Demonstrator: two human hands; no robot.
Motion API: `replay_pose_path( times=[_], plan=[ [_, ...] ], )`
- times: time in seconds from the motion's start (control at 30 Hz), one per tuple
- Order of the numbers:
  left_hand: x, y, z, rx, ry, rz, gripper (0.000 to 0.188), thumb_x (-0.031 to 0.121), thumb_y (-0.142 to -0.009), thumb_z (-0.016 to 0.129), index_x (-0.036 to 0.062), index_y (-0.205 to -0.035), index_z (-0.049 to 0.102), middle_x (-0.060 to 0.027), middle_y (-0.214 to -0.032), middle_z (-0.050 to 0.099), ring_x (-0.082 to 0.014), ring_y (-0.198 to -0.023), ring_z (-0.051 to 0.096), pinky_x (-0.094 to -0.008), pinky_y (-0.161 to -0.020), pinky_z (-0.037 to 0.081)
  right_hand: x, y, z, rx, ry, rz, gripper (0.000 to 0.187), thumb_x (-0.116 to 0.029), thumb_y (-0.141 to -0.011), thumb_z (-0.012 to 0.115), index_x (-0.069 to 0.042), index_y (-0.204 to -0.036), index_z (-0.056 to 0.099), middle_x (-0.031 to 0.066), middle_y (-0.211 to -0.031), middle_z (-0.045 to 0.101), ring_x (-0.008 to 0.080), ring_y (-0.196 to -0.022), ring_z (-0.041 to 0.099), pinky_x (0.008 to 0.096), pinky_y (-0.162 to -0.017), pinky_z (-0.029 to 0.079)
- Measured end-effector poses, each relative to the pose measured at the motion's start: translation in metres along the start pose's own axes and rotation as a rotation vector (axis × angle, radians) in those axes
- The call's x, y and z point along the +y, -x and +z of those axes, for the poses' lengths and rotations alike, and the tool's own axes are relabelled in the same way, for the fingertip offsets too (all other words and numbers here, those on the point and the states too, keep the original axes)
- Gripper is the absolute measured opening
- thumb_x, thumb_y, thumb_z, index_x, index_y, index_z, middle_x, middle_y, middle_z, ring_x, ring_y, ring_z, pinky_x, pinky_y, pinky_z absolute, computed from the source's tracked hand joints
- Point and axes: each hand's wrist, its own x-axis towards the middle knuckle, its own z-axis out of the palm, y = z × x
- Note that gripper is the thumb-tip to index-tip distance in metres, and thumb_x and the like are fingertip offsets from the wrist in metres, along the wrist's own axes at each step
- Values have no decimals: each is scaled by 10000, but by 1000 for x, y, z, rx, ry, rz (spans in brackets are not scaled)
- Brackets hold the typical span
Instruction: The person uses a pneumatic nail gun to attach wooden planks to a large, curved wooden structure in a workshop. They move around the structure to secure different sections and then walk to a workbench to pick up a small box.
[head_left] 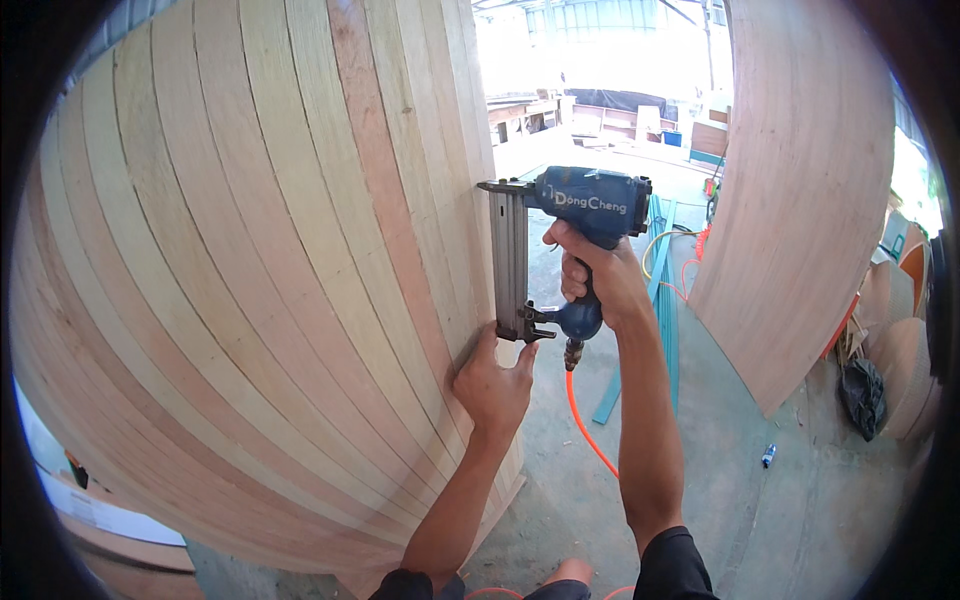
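Observation:
My right hand (595, 270) is wrapped round the grip of a dark blue pneumatic nail gun (592, 200), its forefinger by the trigger. The gun's nose meets the right edge of a large panel of pale and pinkish wood strips (300, 250). Its long grey magazine (510, 260) runs down along that edge. Below it, my left hand (495, 388) has thumb and forefinger on either side of the magazine's lower end; its other fingers are hidden. An orange air hose (585, 430) hangs from the gun's lower fitting.
Another tall wood panel (800, 180) stands on the right. Teal strips (662, 310) lie on the grey floor (700, 480) behind the gun. A black plastic bag (862, 398) and curved wood pieces (898, 365) are at the far right. A small blue tube (768, 456) lies on the floor.

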Motion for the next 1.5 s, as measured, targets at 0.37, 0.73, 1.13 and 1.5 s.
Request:
replay_pose_path(
  times=[0.37,0.73,1.13,1.5],
  plan=[
    [2,-18,-36,-200,-74,71,541,324,-801,850,43,-1235,691,-202,-1070,740,-340,-914,729,-402,-801,563,-7,12,-10,73,-188,-23,229,-236,-973,696,-12,-1018,679,-22,-573,444,99,-481,437,278,-469,344],
    [51,-59,-314,-675,173,375,452,378,-856,819,29,-1136,754,-124,-1024,775,-250,-869,750,-345,-795,580,122,248,-114,402,-260,407,284,-221,-971,688,29,-1084,615,-25,-572,449,109,-461,466,295,-464,408],
    [21,-167,-463,439,-92,414,277,142,-1052,574,-27,-1239,687,-151,-1155,728,-224,-1120,685,-345,-1024,519,-24,169,-62,1061,477,-697,220,-152,-950,758,-4,-1020,611,-1,-796,595,78,-641,533,257,-584,443],
    [1,-229,-525,734,-399,515,311,355,-1022,624,137,-1207,745,-61,-1224,734,-209,-1162,681,-346,-1039,509,28,282,12,1083,280,-432,250,-141,-933,775,-15,-1086,622,-6,-828,612,67,-599,516,224,-517,410]
  ],
)
